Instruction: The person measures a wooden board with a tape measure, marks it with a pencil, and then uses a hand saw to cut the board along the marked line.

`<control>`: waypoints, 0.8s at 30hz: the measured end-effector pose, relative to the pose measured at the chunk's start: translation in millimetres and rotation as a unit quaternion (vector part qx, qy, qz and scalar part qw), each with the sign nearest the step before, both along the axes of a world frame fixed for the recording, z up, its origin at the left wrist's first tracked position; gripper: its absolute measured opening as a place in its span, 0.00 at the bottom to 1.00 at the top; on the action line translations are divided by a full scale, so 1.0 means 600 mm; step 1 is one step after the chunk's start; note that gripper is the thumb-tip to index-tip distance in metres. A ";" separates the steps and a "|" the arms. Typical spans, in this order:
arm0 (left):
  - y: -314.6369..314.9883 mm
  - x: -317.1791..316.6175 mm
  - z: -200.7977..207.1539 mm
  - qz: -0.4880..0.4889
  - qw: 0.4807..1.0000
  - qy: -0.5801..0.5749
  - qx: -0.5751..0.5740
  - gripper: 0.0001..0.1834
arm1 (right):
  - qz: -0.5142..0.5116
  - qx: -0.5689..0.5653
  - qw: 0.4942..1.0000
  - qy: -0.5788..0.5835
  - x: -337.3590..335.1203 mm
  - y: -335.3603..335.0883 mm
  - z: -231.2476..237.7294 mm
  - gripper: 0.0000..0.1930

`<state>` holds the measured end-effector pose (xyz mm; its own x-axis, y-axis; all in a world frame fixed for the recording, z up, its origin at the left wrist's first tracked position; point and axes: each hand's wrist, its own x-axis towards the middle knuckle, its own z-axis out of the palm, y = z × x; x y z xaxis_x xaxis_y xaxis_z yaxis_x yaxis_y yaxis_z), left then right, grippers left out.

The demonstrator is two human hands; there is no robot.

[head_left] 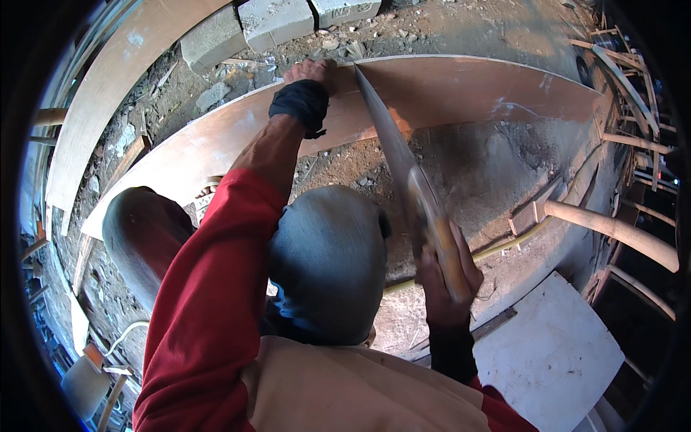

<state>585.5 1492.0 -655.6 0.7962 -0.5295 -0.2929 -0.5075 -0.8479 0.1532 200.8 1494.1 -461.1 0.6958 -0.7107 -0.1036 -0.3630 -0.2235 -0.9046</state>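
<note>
A long wooden board point(446, 83) stretches across the view, curved by the lens, with bare ground on both sides. At its far edge, my left hand point(309, 72) grips the board with fingers curled over the rim; a dark wrap covers the wrist. My right hand point(448, 284) is closed round the wooden handle of a handsaw point(389, 140), slightly smeared by motion. The saw's blade slants away from me, and its tip meets the board's far edge just right of my left hand. My bent knees are on the near side of the board.
Several grey concrete blocks point(273, 23) lie beyond the board. Another long board point(108, 93) curves along the left. A white panel point(551, 353) rests at lower right, near a yellow hose point(515, 243). Wooden poles point(612, 232) stick out at the right. Rubble covers the ground.
</note>
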 end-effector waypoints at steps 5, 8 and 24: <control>0.013 -0.024 0.032 0.000 1.000 -0.004 -0.030 0.41 | 0.074 -0.210 0.966 -0.129 0.237 -0.086 -0.127 0.24; 0.017 -0.022 0.045 -0.010 1.000 -0.008 -0.021 0.35 | 0.068 -0.047 0.986 -0.144 0.191 -0.063 -0.118 0.25; -0.001 0.042 -0.009 -0.044 0.999 0.001 0.003 0.34 | -0.120 -0.026 0.992 -0.018 -0.067 0.037 -0.009 0.30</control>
<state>610.5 1491.4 -661.2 0.7464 -0.5949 -0.2982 -0.5794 -0.8014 0.1487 160.9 1516.3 -466.7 0.5078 -0.8605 -0.0402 -0.3798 -0.1818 -0.9070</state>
